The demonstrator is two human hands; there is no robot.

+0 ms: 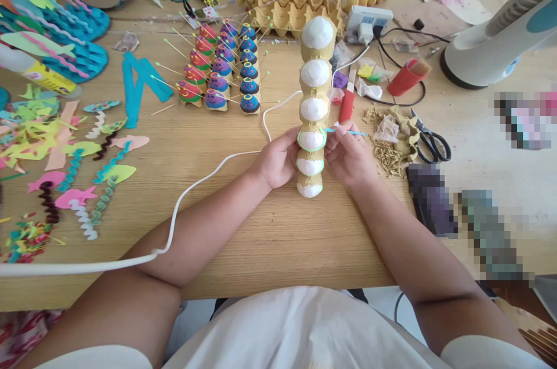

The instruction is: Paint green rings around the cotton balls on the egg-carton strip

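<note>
A strip of egg carton (314, 90) stands upright in front of me, its row of humps capped with white, clay-like domes. Green edging runs round the lower domes. My left hand (281, 161) is closed on the strip's left side, with the fingers partly hidden behind it. Pinched in my right hand (351, 154) is a thin blue modelling tool (357, 133), its tip at the right rim of a green-edged dome. Beyond the strip, to the left, stand several rows of painted egg-carton caterpillars (216, 76) in red, purple and blue, many with pin-like feelers.
At left lie paper fish with curly tails (77, 198) and paper scraps (32, 143). A white cable (187, 186) crosses my left arm. To the right are scissors (433, 143), carton shreds (387, 157), a red tube (408, 78) and a power strip (369, 18). Egg trays (300, 0) stand behind.
</note>
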